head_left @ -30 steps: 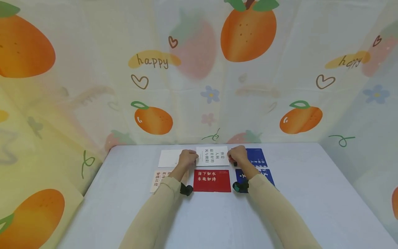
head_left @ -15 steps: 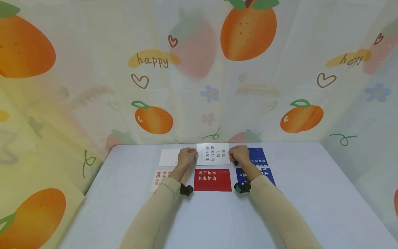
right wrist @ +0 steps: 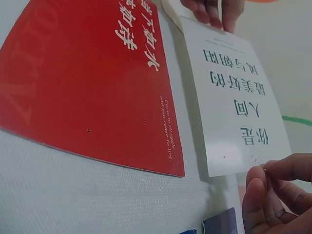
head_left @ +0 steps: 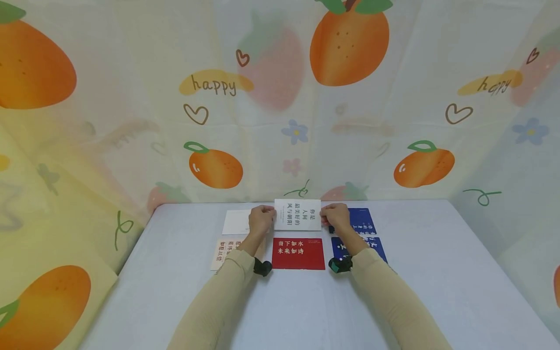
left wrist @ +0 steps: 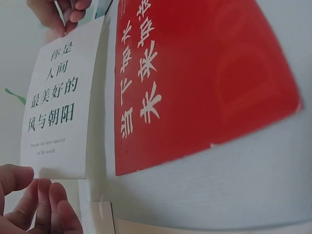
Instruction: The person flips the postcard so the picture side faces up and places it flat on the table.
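Between both hands is a white card [head_left: 298, 215] printed with dark Chinese characters, raised off the table at the back middle. My left hand [head_left: 261, 221] pinches its left edge between thumb and fingers, as the left wrist view shows up close. At the opposite edge, the thumb and fingertips of my right hand [head_left: 337, 217] pinch the card [right wrist: 234, 97]. A red card [head_left: 298, 253] with white characters lies flat just in front of it. Under my right arm lie two blue cards [head_left: 362, 219], partly covered by the hand and wrist.
At the left, a blank-looking white card [head_left: 236, 222] lies behind a cream card [head_left: 224, 253] with brownish characters, both partly hidden by my left arm. The white table [head_left: 297, 311] ends at a fruit-patterned curtain [head_left: 262, 121] close behind the cards.
The white card has risen off the table and shifted slightly away from me, held by both hands. The other cards stay where they were.
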`<state>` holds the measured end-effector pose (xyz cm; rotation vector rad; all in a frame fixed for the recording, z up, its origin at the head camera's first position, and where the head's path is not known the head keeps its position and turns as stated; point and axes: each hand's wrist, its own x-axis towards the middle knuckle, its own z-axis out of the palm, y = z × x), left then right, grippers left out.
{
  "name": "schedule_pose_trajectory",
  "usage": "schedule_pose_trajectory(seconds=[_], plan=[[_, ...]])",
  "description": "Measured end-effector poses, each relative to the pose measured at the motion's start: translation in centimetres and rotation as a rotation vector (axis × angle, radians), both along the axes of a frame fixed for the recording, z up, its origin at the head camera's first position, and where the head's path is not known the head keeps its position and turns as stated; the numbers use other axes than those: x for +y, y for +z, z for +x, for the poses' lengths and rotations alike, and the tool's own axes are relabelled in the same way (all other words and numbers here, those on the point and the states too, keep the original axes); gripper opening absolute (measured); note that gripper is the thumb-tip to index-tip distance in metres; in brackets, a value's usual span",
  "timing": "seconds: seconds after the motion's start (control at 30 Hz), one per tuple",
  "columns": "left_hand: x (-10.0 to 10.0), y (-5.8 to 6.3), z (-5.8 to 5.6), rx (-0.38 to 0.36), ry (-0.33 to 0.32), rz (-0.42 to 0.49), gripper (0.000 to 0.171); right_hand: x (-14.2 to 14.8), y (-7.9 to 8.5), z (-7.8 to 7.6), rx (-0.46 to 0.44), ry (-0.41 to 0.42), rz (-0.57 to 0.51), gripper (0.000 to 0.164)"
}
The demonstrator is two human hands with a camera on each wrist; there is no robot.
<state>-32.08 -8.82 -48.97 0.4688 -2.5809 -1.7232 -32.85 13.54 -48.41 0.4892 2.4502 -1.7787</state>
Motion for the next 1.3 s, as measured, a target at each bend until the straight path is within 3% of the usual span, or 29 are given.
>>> schedule_pose_trajectory(seconds=[0.47,1.3], plan=[[0.14,0.61,0.01,0.014,0.045,0.012,0.02,-0.06,0.2,0.06,0.022,-0.005,-0.027,0.022],[-0.48,0.61,0.36,0.069,0.025,0.003,0.018,0.06,0.63,0.59,0.076,-0.021,-0.08,0.02]])
